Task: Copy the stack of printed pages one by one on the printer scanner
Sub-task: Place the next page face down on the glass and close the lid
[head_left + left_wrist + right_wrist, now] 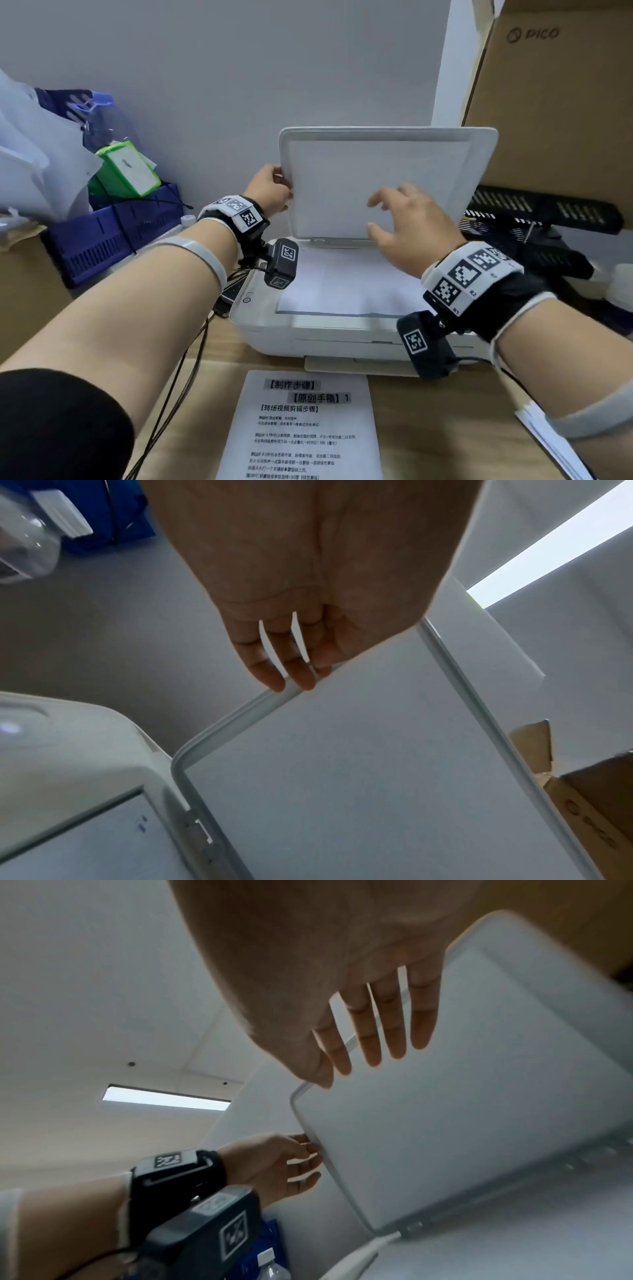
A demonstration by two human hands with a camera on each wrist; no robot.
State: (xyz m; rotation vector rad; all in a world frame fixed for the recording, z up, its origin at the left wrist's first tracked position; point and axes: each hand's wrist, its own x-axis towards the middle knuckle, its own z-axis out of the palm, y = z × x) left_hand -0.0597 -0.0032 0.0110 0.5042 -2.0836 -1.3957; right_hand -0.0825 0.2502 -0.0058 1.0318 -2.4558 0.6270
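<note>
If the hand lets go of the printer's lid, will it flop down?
Probably: the scanner lid stands tilted open, hinged at its back edge, with the left hand holding its side. It looks stiff and thin, so likely light.

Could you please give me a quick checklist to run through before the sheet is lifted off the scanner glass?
1. Scanner lid raised: ok.
2. Left hand holding the lid's left edge: ok.
3. Right hand free and open above the glass: ok.
4. Sheet on the glass lying flat: ok.
5. Printed page on the desk before the printer, clear of it: ok.
6. Scan finished: cannot tell.
</note>
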